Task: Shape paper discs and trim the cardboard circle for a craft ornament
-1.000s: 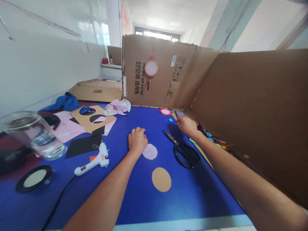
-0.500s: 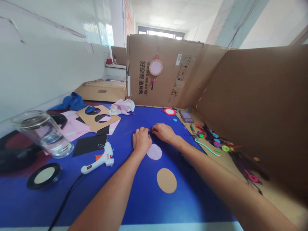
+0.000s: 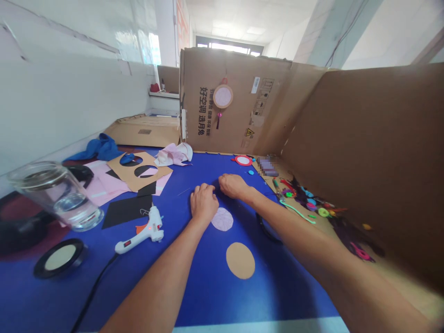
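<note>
My left hand (image 3: 204,202) rests low over the blue table, knuckles up, its fingers bent together. Facing it, my right hand (image 3: 233,186) is curled closed, its fingertips close to the left ones. Whatever the two hands hold is hidden by the fingers; the narrow gap between them looks dark. Just below the left hand lies a pale lilac disc (image 3: 222,219). Nearer to me is a brown cardboard disc (image 3: 240,261), flat on the table. Under my right forearm a black curved object (image 3: 266,230) shows in part.
At left are a white glue gun (image 3: 145,231) with its cord, a water glass (image 3: 57,196), a tape roll (image 3: 59,258), black paper (image 3: 126,212) and cardboard with round holes (image 3: 138,171). Beads and cords (image 3: 312,202) lie at right. A cardboard wall (image 3: 239,101) closes the back.
My right hand has curled tighter and risen slightly away from the left one. The left hand is nearly still. The view has shifted a little, and more of the black curved object shows.
</note>
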`<state>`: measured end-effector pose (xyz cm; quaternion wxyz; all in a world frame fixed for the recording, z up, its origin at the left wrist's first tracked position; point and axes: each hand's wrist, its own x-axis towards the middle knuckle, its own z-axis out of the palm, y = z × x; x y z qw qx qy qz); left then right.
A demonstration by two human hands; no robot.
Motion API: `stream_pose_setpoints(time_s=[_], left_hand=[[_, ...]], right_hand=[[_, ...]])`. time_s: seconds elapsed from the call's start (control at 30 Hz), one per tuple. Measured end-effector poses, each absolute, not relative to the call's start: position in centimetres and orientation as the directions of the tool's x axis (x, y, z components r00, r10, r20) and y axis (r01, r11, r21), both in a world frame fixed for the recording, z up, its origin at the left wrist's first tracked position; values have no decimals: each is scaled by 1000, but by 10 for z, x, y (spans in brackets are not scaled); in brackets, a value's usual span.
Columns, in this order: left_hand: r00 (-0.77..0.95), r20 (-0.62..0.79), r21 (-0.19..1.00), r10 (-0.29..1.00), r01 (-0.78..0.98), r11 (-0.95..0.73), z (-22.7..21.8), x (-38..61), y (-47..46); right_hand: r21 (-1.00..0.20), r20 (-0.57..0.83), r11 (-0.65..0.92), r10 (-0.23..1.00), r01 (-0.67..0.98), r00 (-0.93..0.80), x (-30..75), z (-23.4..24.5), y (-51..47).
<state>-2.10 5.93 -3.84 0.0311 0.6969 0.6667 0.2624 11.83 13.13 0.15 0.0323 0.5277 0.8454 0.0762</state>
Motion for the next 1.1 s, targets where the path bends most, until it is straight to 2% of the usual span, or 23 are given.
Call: stream_pose_setpoints(time_s=[0.17,0.37,0.43,0.5,0.63,0.73,0.9,1.1], left_hand=[[-28,326,408,945,906,-114,-39,-21,60],[-32,323,403,946,909,-107,-37,-20,61],[-27,319,399,947,910,-108,-37,-20,61],[-23,320,395,947,912,-111,-36,-21,61],[-23,327,388,945,915,-112,-37,-22,61],[-23,338,386,941,915,-116,-39,-22,61],[-15,355,386,935,913,-132,-40,-22,62],[-22,322,391,946,913,-112,-38,-21,61]], right_hand=[[177,118,226,961,958,-249,164,9,145],[166,126,20,991,986,-41,239,19,136],[129,139,31,989,991,-49,243,21,130],[32,159,132,978,991,-135,231,21,126],[-53,140,315,942,948,-305,183,16,127],[-96,126,375,923,922,-362,154,10,131],[-143,94,375,926,916,-365,140,-1,138],[-200,36,235,972,951,-232,144,-7,155]])
